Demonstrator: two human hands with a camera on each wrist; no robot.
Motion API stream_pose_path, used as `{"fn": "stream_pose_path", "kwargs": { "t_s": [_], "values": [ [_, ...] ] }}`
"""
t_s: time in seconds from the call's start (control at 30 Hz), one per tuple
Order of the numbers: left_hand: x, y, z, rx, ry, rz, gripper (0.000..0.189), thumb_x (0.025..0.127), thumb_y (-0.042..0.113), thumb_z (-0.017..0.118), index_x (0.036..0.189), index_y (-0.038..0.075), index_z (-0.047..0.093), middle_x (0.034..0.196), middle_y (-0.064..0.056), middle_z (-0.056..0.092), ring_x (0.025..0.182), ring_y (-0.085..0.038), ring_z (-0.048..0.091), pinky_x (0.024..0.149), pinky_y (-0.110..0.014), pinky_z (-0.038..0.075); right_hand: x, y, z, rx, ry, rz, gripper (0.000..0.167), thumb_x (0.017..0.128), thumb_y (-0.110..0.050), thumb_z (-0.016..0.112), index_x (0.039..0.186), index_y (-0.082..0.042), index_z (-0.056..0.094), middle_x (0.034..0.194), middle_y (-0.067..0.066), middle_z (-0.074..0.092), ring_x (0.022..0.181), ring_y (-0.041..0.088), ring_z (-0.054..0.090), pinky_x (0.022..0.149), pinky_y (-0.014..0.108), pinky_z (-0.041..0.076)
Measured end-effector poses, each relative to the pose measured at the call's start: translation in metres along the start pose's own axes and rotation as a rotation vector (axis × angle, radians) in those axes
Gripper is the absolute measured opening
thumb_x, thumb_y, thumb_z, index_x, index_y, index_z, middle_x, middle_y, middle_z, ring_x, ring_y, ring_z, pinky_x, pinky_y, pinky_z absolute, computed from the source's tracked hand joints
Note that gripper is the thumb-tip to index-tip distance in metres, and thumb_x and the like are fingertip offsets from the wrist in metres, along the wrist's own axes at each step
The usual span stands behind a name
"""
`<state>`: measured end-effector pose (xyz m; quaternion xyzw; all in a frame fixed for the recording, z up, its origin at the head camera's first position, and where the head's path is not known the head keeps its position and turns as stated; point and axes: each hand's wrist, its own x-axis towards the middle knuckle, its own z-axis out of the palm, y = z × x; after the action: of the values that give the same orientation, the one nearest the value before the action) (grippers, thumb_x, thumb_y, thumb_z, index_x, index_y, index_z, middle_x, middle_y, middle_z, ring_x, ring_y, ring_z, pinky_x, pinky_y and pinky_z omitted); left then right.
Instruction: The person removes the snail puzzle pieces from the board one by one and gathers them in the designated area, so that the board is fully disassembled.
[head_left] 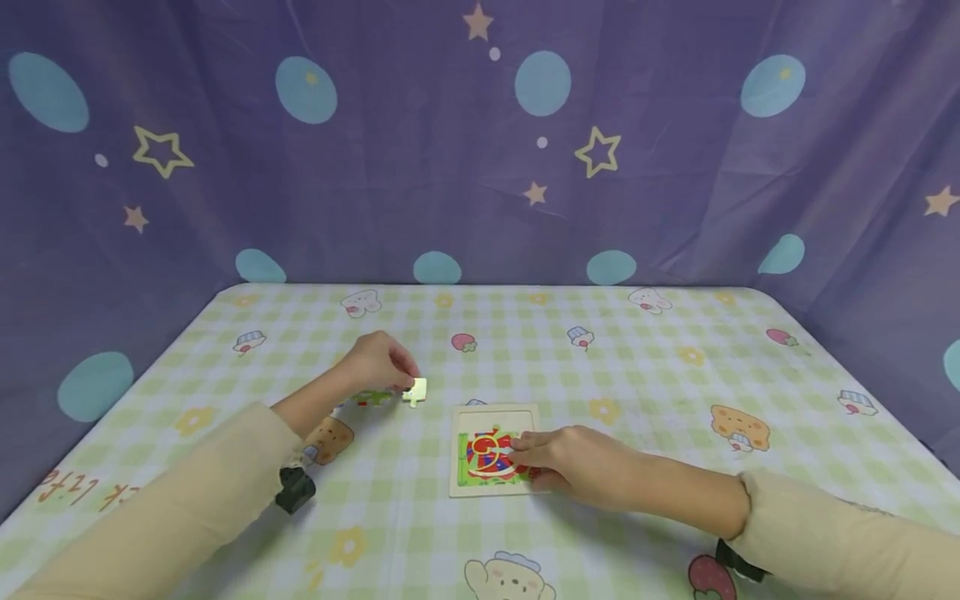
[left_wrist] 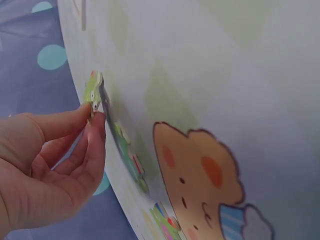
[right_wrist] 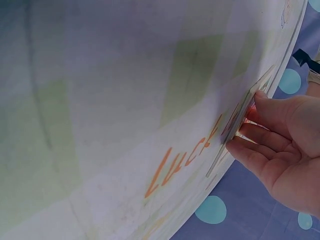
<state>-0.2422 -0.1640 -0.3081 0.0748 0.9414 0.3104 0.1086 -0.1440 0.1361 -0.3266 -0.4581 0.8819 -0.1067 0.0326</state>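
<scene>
My left hand pinches a small jigsaw piece between thumb and fingertips, just above the table. In the head view that piece catches the light and looks pale yellow-green. More colourful jigsaw pieces lie on the cloth beneath the left hand, partly hidden by it. A square wooden puzzle board with a red, blue and green picture lies flat at the centre; its upper part shows bare wood. At its right side my right hand holds the board, fingertips over the picture and thumb near the edge.
A checked green-and-white cloth with cartoon prints covers the table. Behind it hangs a purple curtain with stars and blue dots. Each wrist carries a dark camera mount.
</scene>
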Motion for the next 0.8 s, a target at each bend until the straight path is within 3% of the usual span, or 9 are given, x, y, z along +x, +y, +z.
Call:
{"fn": "stream_pose_path", "kwargs": {
  "t_s": [0.2,0.4,0.8],
  "values": [
    [-0.0092,0.0041,0.002,0.092,0.056,0.064,0.003,0.081,0.007,0.074,0.079,0.004,0.073,0.079,-0.008,0.073,0.07,-0.013,0.061,0.069,-0.027,0.05,-0.0005,-0.0003,-0.0009,0.001,0.0,-0.008,0.038,0.087,-0.015,0.068,0.124,-0.009,0.065,0.129,0.008,0.064,0.123,0.021,0.06,0.095,0.035,0.053],
    [-0.0084,0.0016,0.0067,0.143,0.083,0.113,0.004,0.08,0.006,0.075,0.076,0.006,0.073,0.076,-0.006,0.072,0.069,-0.014,0.06,0.067,-0.028,0.05,-0.0004,-0.0002,-0.0005,0.006,0.002,-0.016,0.038,0.088,-0.016,0.068,0.125,-0.009,0.064,0.129,0.008,0.064,0.123,0.021,0.06,0.095,0.035,0.053],
    [-0.011,0.0087,0.0098,0.158,0.084,0.137,0.004,0.081,0.007,0.073,0.084,0.005,0.074,0.08,-0.006,0.072,0.074,-0.015,0.061,0.068,-0.028,0.051,-0.0005,-0.0006,-0.0009,-0.006,0.024,-0.029,0.036,0.088,-0.014,0.068,0.123,-0.01,0.066,0.128,0.008,0.065,0.122,0.023,0.061,0.094,0.035,0.054]
  ]
}}
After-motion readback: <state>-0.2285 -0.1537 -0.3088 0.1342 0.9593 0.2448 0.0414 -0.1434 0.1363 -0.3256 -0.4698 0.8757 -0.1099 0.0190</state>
